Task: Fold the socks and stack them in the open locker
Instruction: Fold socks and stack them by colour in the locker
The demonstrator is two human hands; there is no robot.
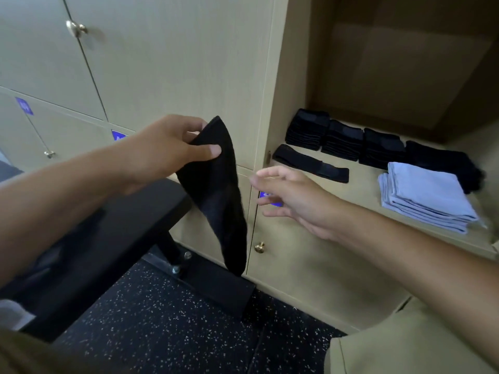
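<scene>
Your left hand (164, 149) pinches the hanging sock (216, 190); with your spread, empty right hand (294, 201), catch its toe and fold evenly.

You can't read any words here. The locker doors (167, 58) have small blue tags (24, 106) with white marks on them, but they are too blurry for you to read.

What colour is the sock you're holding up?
Black. The sock hanging from the left hand shows in the head view.
</scene>
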